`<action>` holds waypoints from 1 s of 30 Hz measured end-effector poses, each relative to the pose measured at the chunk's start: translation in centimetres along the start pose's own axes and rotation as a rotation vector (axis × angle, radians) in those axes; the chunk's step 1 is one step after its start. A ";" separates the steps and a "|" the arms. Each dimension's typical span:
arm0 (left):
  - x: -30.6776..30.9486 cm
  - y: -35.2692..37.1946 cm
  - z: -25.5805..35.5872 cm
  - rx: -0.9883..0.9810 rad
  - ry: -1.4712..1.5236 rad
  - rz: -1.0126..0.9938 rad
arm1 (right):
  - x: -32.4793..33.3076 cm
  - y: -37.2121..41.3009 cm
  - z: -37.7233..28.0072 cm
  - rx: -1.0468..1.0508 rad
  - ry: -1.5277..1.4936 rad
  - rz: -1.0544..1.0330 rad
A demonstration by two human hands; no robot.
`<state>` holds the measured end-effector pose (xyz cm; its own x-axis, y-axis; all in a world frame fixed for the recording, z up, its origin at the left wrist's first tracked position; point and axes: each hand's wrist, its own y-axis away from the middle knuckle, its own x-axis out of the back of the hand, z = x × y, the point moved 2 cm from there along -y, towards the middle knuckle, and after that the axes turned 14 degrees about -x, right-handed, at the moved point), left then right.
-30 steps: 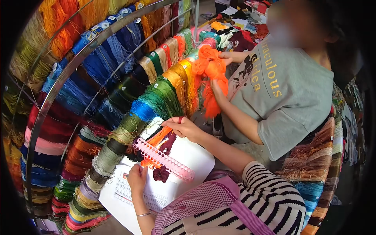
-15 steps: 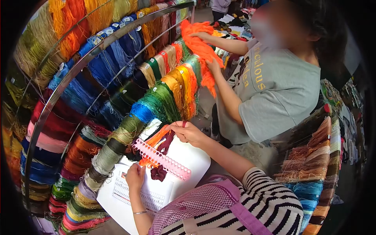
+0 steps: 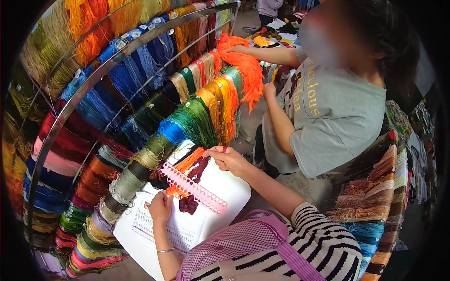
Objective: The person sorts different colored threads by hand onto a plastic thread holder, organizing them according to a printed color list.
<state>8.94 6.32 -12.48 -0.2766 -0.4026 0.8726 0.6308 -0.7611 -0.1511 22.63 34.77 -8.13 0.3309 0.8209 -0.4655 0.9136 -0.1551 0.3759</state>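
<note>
My right hand (image 3: 227,160), with a dark red band on a finger, pinches the upper end of an orange thread bundle (image 3: 189,161). The bundle runs down through a pink perforated thread card (image 3: 199,193) and shows again as a bunched orange part below it. My left hand (image 3: 161,209) is closed by that lower orange part; what its fingers hold is hidden. Maroon thread (image 3: 188,205) hangs through the card too, looped below and loose above. Under them are a white board (image 3: 236,184) and a printed chart sheet (image 3: 143,224).
A metal-framed rack (image 3: 75,100) of colored thread skeins fills the left side. A row of skeins (image 3: 157,150) runs along the board's far edge. Opposite, a co-worker in a grey shirt (image 3: 337,117) touches a large orange skein (image 3: 243,70). More skeins (image 3: 363,194) hang at right.
The co-worker's nearer hand has come off the large orange skein and drawn back; the other hand stays on it. My hands have barely shifted, still at the card.
</note>
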 end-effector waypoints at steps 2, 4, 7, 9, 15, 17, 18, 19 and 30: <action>0.1 0.0 0.1 0.004 0.010 0.003 | 0.3 -0.2 0.2 -0.009 0.006 -0.020; 0.0 0.0 0.1 0.009 0.001 0.004 | -0.1 0.0 -0.2 -0.020 0.016 -0.048; 0.1 0.1 0.0 0.014 0.011 0.003 | -1.0 0.5 -1.2 -0.078 -0.461 -0.535; 0.6 0.0 0.3 0.018 0.026 0.002 | -2.4 1.6 -2.4 -0.075 -0.512 -0.600; 5.7 -2.1 -0.9 0.012 0.150 -0.041 | -2.7 2.4 -3.1 -0.048 -0.549 -0.920; 10.5 -4.9 -1.3 -0.056 0.337 0.397 | -3.1 0.9 -2.7 -0.082 -0.462 -1.000; 11.5 -6.1 -2.4 -0.096 0.340 0.530 | -3.0 0.6 -2.5 -0.066 -0.416 -1.001; 13.2 -7.4 -2.8 -0.109 0.291 0.628 | -3.2 0.4 -2.5 -0.094 -0.408 -1.024; 18.9 -17.0 -4.0 0.204 -0.166 1.112 | -6.0 -1.4 -3.7 -0.091 -0.096 -0.646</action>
<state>-9.90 9.63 4.71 0.5981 -0.7182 0.3556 0.5769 0.0779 -0.8131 18.44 32.08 -2.90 -0.2539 0.6801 -0.6878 0.9131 0.4030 0.0614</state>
